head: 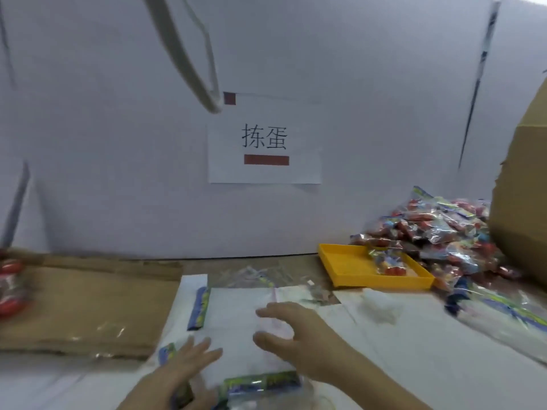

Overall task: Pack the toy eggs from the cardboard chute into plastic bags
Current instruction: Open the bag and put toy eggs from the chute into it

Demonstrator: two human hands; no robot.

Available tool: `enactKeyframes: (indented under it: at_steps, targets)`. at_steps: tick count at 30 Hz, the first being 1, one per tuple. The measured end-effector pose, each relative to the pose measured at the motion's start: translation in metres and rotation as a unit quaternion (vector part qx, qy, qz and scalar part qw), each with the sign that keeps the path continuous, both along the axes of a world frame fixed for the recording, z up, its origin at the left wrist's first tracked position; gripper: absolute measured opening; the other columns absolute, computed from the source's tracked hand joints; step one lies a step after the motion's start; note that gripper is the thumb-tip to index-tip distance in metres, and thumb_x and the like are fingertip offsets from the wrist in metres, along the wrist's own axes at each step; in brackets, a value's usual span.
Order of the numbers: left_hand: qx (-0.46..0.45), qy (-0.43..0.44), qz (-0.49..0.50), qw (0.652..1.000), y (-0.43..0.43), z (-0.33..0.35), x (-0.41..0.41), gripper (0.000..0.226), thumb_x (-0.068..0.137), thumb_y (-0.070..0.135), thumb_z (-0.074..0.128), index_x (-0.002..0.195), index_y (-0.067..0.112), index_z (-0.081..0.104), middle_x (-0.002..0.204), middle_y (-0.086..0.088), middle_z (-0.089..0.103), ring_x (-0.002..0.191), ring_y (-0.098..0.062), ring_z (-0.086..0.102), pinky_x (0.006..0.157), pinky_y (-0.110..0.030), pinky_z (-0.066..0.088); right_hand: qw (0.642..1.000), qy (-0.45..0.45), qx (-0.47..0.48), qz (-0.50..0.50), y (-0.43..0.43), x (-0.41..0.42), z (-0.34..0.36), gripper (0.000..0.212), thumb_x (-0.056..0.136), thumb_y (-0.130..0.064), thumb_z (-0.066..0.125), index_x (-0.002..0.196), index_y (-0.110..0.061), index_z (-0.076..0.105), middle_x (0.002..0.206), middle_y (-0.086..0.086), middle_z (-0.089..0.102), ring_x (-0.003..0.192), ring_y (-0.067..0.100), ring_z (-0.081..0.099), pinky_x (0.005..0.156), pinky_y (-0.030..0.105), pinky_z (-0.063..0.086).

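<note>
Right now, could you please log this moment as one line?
left hand open | right hand open over clear bag | tray holds one filled bag | pile of filled bags beside tray

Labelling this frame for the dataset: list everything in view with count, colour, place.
paper sign: one, white with red bar, back wall
tray: one, yellow, right of centre, one filled bag in it
filled bags: pile, count unclear, clear with red contents, right, behind tray
cardboard panel: one, brown, right edge
cardboard sheet: one, brown, flat at left
empty bags: several, clear with blue-green headers, near the hands
strap: one, whitish, hanging at top
left hand: one, open, bottom centre
right hand: one, open, fingers spread, over a clear bag
</note>
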State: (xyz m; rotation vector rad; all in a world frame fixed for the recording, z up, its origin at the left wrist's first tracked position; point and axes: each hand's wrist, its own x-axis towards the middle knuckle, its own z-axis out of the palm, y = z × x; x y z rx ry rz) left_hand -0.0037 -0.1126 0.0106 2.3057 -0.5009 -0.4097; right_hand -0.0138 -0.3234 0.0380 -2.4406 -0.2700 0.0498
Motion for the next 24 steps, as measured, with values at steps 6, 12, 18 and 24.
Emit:
enactKeyframes:
  at_steps: [6,12,18,24]
  targets:
    - [0.002,-0.117,0.038,0.992,0.043,-0.024,-0.031,0.031,0.094,0.041,0.058,0.123,0.051,0.051,0.117,0.041,0.045,0.099,0.03,0.042,0.082,0.007,0.03,0.95,-0.102,-0.294,0.021,0.055,0.009,-0.026,0.034,0.097,-0.046,0.039,0.124,-0.031,0.054,0.131,-0.005,0.052,0.123,0.025,0.045,0.088,0.033,0.032]
    - [-0.126,-0.17,0.142,0.967,0.045,-0.019,-0.027,0.017,0.091,0.046,0.059,0.1,0.058,0.052,0.106,0.032,0.055,0.096,0.024,0.046,0.078,0.001,0.035,0.939,-0.211,-0.27,0.018,0.055,0.006,-0.034,0.03,0.1,-0.041,0.039,0.121,-0.04,0.061,0.131,-0.018,0.053,0.119,0.01,0.048,0.095,0.029,0.028]
    - [-0.363,0.023,0.261,0.894,0.054,0.008,-0.023,0.079,0.059,0.088,0.049,0.061,0.014,0.076,0.07,-0.01,0.072,0.065,-0.019,0.065,0.064,-0.029,0.051,0.86,-0.488,-0.098,0.116,0.061,-0.017,-0.007,0.034,0.101,-0.038,0.042,0.11,-0.025,0.072,0.117,0.0,0.065,0.103,0.02,0.06,0.086,0.036,0.044]
    - [-0.492,0.225,0.07,0.838,0.057,0.013,-0.029,0.095,0.062,0.08,0.065,0.111,0.0,0.071,0.105,-0.027,0.069,0.089,-0.03,0.07,0.075,-0.033,0.056,0.772,-0.588,-0.17,0.172,0.077,-0.036,-0.012,0.027,0.098,-0.036,0.052,0.094,-0.027,0.077,0.109,-0.001,0.07,0.102,0.013,0.058,0.092,0.038,0.045]
